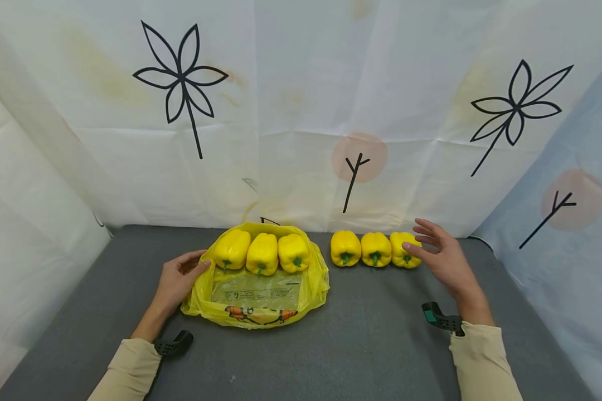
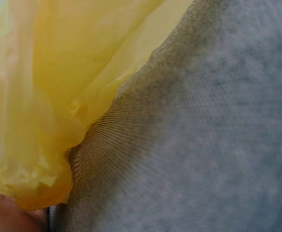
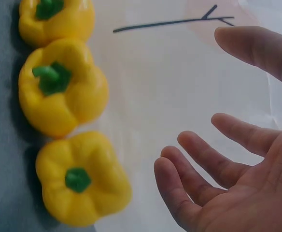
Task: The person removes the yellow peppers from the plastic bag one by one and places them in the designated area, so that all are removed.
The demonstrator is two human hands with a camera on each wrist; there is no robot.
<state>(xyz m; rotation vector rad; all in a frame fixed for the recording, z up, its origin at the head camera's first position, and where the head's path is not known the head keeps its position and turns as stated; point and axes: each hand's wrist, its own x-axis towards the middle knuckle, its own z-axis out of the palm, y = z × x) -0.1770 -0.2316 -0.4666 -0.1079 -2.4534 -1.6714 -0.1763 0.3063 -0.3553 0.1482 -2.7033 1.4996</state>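
Yellow bag (image 1: 315, 289), rim in left fingers (image 1: 187, 258), nearly touches the pepper row (image 1: 375, 249).

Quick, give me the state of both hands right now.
Left hand: closed, pinching the rim of the yellow bag.
Right hand: open, holding nothing.

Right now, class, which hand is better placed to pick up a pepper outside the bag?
Probably the right hand: open and empty near the loose peppers, while the left hand holds the yellow bag.
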